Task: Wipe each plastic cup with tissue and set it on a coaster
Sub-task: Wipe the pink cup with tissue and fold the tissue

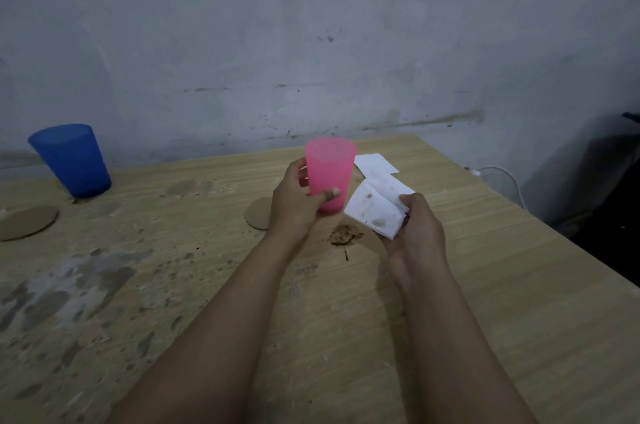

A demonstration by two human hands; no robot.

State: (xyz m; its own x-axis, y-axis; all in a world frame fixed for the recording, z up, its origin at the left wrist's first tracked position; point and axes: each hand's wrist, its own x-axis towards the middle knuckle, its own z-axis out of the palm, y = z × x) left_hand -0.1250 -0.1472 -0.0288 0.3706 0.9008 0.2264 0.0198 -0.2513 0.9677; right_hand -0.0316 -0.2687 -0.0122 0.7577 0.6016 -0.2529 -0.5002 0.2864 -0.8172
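Head view: the left hand (294, 205) grips the pink cup (329, 178) upright above the wooden table (485, 285), thumb across its lower front, while the right hand (415, 236) just beside it pinches a stained, folded tissue (372, 210). A cardboard coaster (258, 213) lies partly hidden behind the left hand. Far left, a blue cup (71, 160) stands near another coaster (27, 223), and a clean tissue (375, 164) lies behind the pink cup

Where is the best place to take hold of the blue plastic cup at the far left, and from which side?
Grip the blue plastic cup around its middle wall, coming from its right side, the side nearer the hands. It stands upright, mouth up, tapering to the base, with nothing touching it.
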